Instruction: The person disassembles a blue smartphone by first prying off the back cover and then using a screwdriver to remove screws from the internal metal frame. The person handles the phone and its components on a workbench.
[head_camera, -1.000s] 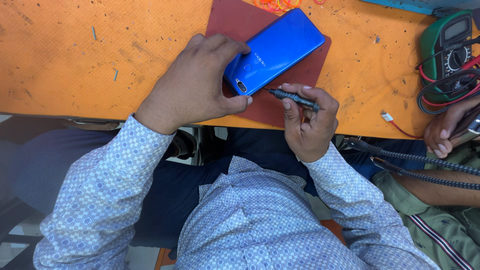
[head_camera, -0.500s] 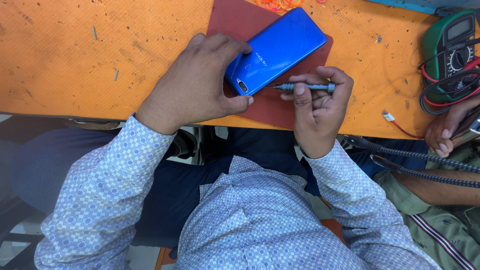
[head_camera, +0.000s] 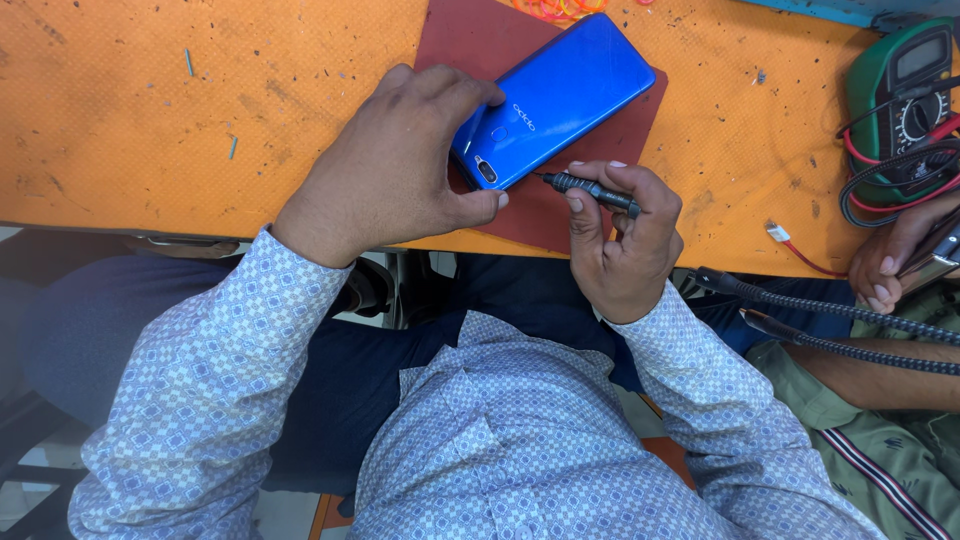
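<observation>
One glossy blue phone (head_camera: 555, 98) lies face down on one dark red mat (head_camera: 480, 40) on the orange desk (head_camera: 150, 120). The left hand (head_camera: 390, 165) clasps its lower end; the right hand (head_camera: 630, 240) pinches one slim dark screwdriver (head_camera: 590, 190).

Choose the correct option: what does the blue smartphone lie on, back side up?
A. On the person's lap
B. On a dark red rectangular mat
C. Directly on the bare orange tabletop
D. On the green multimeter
B: the blue smartphone rests on the dark red rectangular mat, which lies on the orange tabletop; the left hand steadies its lower end, and the right hand holds a slim dark screwdriver beside it.
</observation>
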